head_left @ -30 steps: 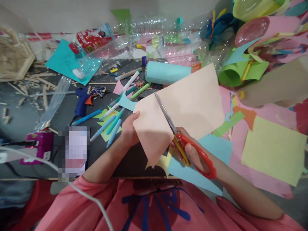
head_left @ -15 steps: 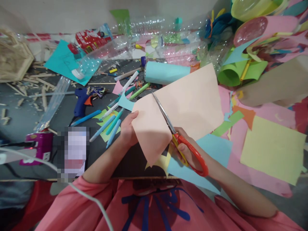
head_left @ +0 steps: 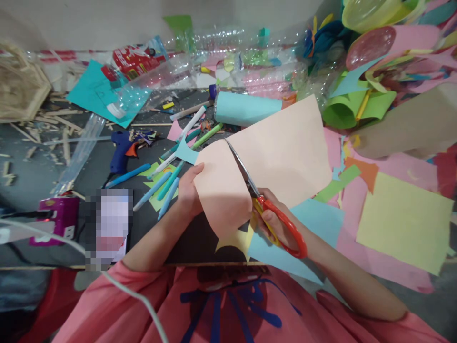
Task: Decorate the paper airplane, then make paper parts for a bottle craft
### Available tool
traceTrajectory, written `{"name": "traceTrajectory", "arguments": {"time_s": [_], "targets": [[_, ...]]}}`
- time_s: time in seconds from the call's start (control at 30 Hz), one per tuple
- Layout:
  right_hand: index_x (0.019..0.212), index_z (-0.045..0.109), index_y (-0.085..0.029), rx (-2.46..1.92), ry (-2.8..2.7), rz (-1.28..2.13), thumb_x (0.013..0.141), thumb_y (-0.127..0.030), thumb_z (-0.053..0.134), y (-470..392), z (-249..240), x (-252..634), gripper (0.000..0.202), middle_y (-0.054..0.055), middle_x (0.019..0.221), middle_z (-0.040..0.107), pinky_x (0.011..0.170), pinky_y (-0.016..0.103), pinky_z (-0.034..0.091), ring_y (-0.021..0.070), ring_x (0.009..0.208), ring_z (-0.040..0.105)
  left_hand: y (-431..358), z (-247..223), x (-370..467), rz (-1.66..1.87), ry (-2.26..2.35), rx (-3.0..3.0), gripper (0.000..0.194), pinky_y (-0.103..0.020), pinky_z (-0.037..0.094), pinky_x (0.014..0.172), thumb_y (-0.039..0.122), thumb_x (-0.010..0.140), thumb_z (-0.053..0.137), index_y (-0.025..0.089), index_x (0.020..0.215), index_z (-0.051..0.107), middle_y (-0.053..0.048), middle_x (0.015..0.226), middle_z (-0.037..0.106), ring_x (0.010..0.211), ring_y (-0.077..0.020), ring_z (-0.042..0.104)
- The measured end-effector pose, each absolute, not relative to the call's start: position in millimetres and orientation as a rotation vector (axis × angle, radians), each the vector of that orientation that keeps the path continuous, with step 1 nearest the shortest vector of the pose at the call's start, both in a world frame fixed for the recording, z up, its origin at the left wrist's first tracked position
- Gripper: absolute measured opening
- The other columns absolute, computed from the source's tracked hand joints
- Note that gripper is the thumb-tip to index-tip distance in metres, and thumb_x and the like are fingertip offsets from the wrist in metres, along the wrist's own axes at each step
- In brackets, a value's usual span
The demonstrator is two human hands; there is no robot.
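A large pale peach sheet of paper [head_left: 282, 147] lies slanted in front of me, its near left part bent up and curling down. My left hand [head_left: 190, 189] grips the left edge of that part, thumb on top. In my right hand [head_left: 273, 214] are scissors [head_left: 285, 224] with one red and one yellow handle. Their metal blades point up and left and lie along a cut between the curled part and the rest of the sheet. The lower blade is mostly hidden by the paper.
Left of the paper lie markers [head_left: 164, 190], a blue glue gun [head_left: 119, 152] and a phone [head_left: 112, 224]. A blue-wrapped bottle [head_left: 248, 108] sits behind it. Coloured paper, including a yellow sheet [head_left: 405, 221], covers the right side. A white cable [head_left: 135, 290] crosses the lower left.
The curled paper part has shifted slightly up and left, its lower tip rounder. My right hand and the scissors have moved a little left.
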State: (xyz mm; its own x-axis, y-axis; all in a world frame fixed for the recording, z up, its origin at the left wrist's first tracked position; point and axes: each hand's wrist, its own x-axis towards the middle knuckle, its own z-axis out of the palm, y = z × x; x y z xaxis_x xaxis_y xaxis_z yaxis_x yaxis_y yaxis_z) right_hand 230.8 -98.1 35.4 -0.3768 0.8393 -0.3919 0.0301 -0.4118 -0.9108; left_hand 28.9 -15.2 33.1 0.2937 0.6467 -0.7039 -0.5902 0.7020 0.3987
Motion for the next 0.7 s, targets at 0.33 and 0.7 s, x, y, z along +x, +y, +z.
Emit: {"name": "traceTrajectory", "arguments": {"time_s": [0.33,0.7], "targets": [[0.119,0.05,-0.024,-1.501,-1.358,1.648,0.089,-0.064,0.054,-89.8,47.6,259.6,0.05,-0.007,0.061,0.05,0.036,0.019,0.034,0.0076,0.041,0.044,-7.0,42.1,35.9,1.072,1.014,-0.044,0.041,-0.039,0.053,0.097,0.026,0.081,0.043,0.011,0.115,0.06,-0.007,0.075,0.073,0.098,-0.0271,0.072],[0.118,0.062,-0.024,-1.684,-2.148,0.657,0.094,-0.047,0.05,-70.2,49.1,323.0,0.035,0.013,0.109,0.067,0.08,0.047,0.055,0.0299,0.098,0.065,-0.2,31.8,26.3,0.963,1.146,-0.034,0.025,-0.043,0.058,0.09,0.024,0.08,0.048,0.012,0.096,0.063,-0.008,0.07,0.072,0.089,-0.0289,0.073]]}}
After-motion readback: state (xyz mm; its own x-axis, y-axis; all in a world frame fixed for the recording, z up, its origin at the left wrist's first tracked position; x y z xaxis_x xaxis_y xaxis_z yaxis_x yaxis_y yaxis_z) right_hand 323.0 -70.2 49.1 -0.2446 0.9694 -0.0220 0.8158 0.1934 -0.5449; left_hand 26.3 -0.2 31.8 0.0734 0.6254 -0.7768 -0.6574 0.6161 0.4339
